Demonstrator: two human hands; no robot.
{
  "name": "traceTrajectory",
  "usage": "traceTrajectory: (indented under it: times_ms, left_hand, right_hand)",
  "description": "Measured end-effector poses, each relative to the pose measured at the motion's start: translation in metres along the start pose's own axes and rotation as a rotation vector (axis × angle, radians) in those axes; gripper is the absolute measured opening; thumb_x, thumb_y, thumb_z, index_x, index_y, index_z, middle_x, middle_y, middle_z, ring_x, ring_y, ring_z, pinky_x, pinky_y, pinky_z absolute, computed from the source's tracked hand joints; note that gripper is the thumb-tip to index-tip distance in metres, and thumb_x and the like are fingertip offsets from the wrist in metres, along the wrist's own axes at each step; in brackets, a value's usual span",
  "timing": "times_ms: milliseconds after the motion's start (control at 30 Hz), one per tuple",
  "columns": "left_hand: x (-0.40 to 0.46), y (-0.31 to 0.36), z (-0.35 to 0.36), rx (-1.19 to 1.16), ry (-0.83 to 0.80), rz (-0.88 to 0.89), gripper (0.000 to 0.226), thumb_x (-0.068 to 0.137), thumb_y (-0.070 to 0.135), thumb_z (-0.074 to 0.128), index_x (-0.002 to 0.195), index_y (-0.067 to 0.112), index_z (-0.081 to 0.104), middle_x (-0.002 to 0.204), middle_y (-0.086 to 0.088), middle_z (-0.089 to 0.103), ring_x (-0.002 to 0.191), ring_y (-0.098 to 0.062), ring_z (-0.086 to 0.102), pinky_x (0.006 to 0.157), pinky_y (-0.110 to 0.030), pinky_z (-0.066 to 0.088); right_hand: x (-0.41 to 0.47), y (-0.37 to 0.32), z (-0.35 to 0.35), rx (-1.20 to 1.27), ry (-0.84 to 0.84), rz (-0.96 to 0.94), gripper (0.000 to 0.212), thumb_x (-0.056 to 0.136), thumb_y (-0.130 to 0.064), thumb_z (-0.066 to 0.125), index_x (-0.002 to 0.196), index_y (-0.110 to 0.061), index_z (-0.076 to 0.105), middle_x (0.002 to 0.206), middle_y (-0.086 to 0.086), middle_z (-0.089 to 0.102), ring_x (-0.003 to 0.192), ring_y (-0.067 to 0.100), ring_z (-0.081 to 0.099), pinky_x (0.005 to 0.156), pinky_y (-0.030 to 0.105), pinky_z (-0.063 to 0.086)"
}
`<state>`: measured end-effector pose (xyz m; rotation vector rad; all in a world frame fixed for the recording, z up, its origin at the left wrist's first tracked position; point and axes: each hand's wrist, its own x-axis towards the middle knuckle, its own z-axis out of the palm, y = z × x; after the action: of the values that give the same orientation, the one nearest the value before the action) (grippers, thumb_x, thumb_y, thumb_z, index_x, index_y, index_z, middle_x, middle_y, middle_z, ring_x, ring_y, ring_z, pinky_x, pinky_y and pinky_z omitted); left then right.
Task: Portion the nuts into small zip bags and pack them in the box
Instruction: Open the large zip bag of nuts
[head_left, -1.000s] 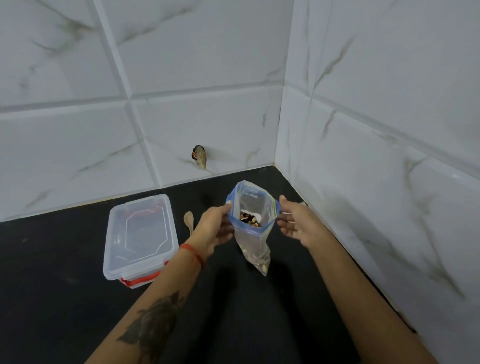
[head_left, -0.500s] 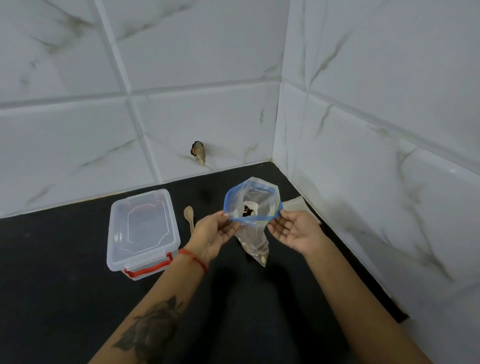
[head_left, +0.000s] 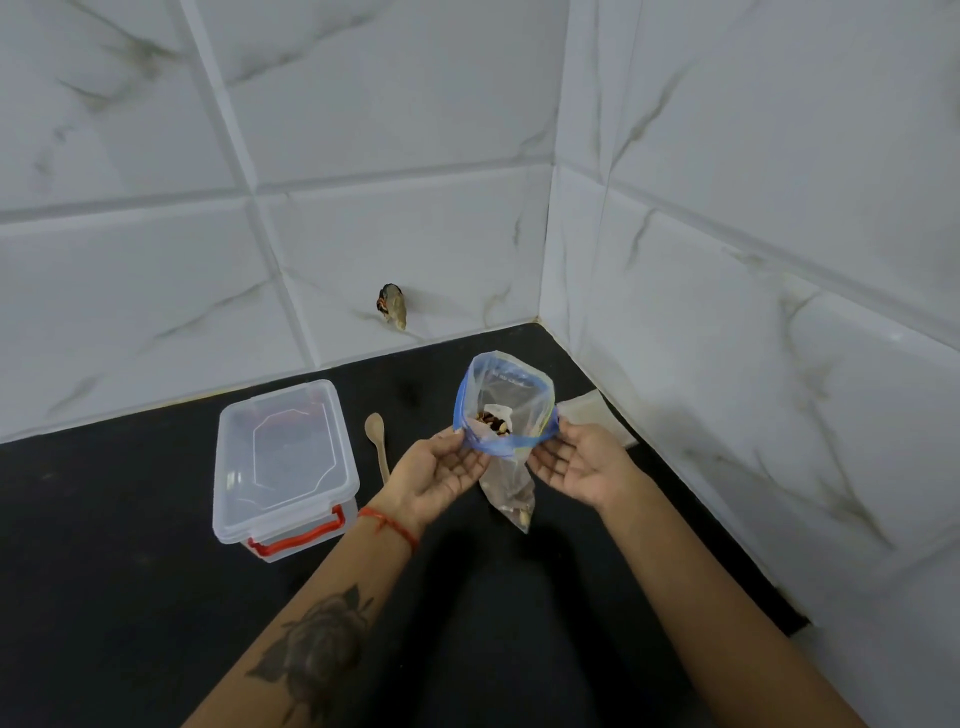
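Both hands, left hand (head_left: 441, 470) and right hand (head_left: 576, 462), pinch the open zip bag (head_left: 506, 415) rim at nine and three o'clock, its long axis hanging down.

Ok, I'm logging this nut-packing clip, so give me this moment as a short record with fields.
surface: black counter in a tiled corner
left hand: grip on the left rim of the zip bag
right hand: grip on the right rim
zip bag: held up, mouth open, nuts inside
box: clear, lid on, red latch, left of the hands
wooden spoon: lying between box and bag
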<state>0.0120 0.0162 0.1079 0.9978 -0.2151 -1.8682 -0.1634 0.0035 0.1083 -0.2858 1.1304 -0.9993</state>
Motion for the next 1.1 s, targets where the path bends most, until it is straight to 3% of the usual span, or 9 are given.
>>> traceTrajectory:
  times_ms: [100, 167, 233, 367, 500, 667, 867, 1000, 1100]
  left_hand:
    - [-0.002, -0.007, 0.0, 0.19, 0.043, 0.031, 0.008, 0.09, 0.009, 0.057, 0.094, 0.003, 0.062, 0.088, -0.012, 0.062, 0.082, -0.021, 0.062, 0.069, -0.034, 0.059]
    - [-0.005, -0.008, 0.001, 0.463, 0.084, 0.028, 0.02, 0.087, 0.019, 0.063, 0.099, 0.003, 0.062, 0.092, -0.011, 0.062, 0.082, -0.02, 0.062, 0.067, -0.032, 0.058]
    - [-0.008, -0.008, 0.004, 0.676, 0.099, 0.008, 0.027, 0.088, 0.023, 0.064, 0.108, 0.004, 0.061, 0.099, -0.013, 0.062, 0.082, -0.02, 0.063, 0.065, -0.03, 0.057]
    - [-0.013, -0.007, 0.013, 0.661, 0.07, 0.083, 0.015, 0.093, 0.003, 0.05, 0.104, -0.002, 0.059, 0.085, -0.016, 0.068, 0.071, -0.021, 0.068, 0.067, -0.03, 0.06]
    - [-0.012, -0.017, 0.011, 0.462, 0.097, 0.197, 0.016, 0.096, -0.002, 0.042, 0.105, -0.003, 0.055, 0.092, -0.018, 0.067, 0.077, -0.023, 0.068, 0.066, -0.03, 0.06]
    - [-0.016, -0.023, 0.011, 0.314, 0.05, 0.057, 0.016, 0.092, -0.005, 0.045, 0.103, 0.002, 0.054, 0.1, -0.02, 0.066, 0.085, -0.026, 0.067, 0.071, -0.036, 0.058]
    - [-0.004, -0.021, 0.008, -0.053, -0.004, -0.037, 0.025, 0.091, -0.014, 0.033, 0.102, -0.008, 0.055, 0.097, -0.027, 0.06, 0.09, -0.032, 0.06, 0.102, -0.041, 0.042]
    - [0.002, -0.033, 0.002, -0.043, -0.047, -0.053, 0.028, 0.09, -0.011, 0.034, 0.101, 0.001, 0.057, 0.087, -0.02, 0.068, 0.084, -0.026, 0.065, 0.076, -0.036, 0.057]
    - [0.004, -0.031, -0.006, 0.066, 0.031, -0.048, 0.033, 0.088, -0.012, 0.036, 0.106, 0.007, 0.055, 0.093, -0.018, 0.066, 0.087, -0.027, 0.063, 0.068, -0.036, 0.058]
  right_hand:
    - [-0.009, 0.002, 0.0, -0.448, 0.041, -0.074, 0.031, 0.088, -0.037, 0.062, 0.097, -0.008, 0.061, 0.094, 0.011, 0.064, 0.083, 0.021, 0.062, 0.07, 0.032, 0.054]
    - [-0.014, 0.001, 0.001, -0.671, 0.035, -0.107, 0.031, 0.084, -0.033, 0.068, 0.1, -0.008, 0.062, 0.096, 0.012, 0.067, 0.078, 0.02, 0.066, 0.064, 0.028, 0.056]
    - [-0.016, 0.0, 0.002, -0.727, -0.011, -0.111, 0.028, 0.084, -0.022, 0.069, 0.106, -0.006, 0.061, 0.098, 0.013, 0.07, 0.078, 0.02, 0.07, 0.06, 0.027, 0.057]
    - [-0.015, 0.0, 0.001, -0.51, -0.046, -0.168, 0.012, 0.09, -0.003, 0.058, 0.101, -0.005, 0.06, 0.094, 0.014, 0.069, 0.081, 0.022, 0.069, 0.066, 0.031, 0.06]
    - [-0.012, 0.004, -0.008, -0.059, -0.105, -0.002, 0.02, 0.091, 0.004, 0.051, 0.108, -0.005, 0.058, 0.097, 0.018, 0.067, 0.089, 0.027, 0.066, 0.067, 0.036, 0.059]
    - [-0.019, 0.003, -0.008, -0.093, -0.09, 0.043, 0.025, 0.086, 0.01, 0.051, 0.104, -0.006, 0.059, 0.097, 0.019, 0.067, 0.092, 0.029, 0.066, 0.075, 0.041, 0.057]
    - [-0.007, 0.008, -0.008, 0.193, -0.04, 0.086, 0.026, 0.089, 0.014, 0.035, 0.106, 0.008, 0.054, 0.09, 0.024, 0.061, 0.097, 0.031, 0.06, 0.092, 0.043, 0.043]
    - [-0.002, 0.018, -0.009, 0.252, -0.061, 0.089, 0.028, 0.089, 0.014, 0.029, 0.098, 0.003, 0.054, 0.096, 0.025, 0.059, 0.116, 0.032, 0.053, 0.094, 0.042, 0.042]
    - [-0.004, 0.015, -0.012, 0.125, -0.071, 0.075, 0.032, 0.087, 0.01, 0.031, 0.108, 0.001, 0.053, 0.102, 0.024, 0.061, 0.105, 0.033, 0.059, 0.088, 0.043, 0.048]
